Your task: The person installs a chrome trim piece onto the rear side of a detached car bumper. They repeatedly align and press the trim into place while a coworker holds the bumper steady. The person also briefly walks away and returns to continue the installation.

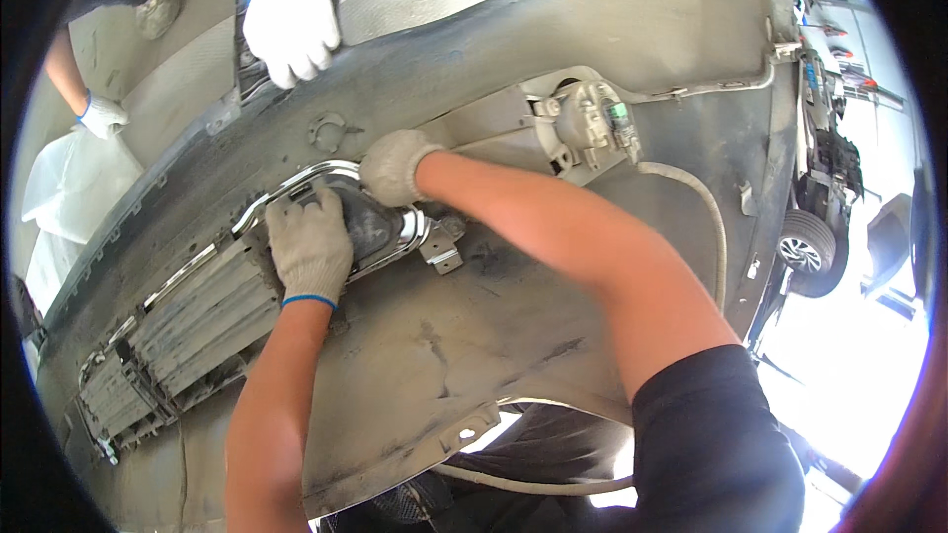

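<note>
The chrome-edged grille (202, 311) lies along the bumper cover (395, 355), apparently seated; whether fastening remains is unclear. At 1 end, the left hand (311, 245) rests fingers slightly spread; the right hand's (394, 169) pinch I cannot tell.

Car-repair workshop, grimy bumper cover (415, 336) lying inside-up, white work glove (291, 25) near its far edge, spoked car wheel (805, 245) beyond its right edge.

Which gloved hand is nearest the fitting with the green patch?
The person's right hand, in beige; their left hand, the upper white-gloved hand and the far-left white-gloved hand are farther from that fitting.
</note>
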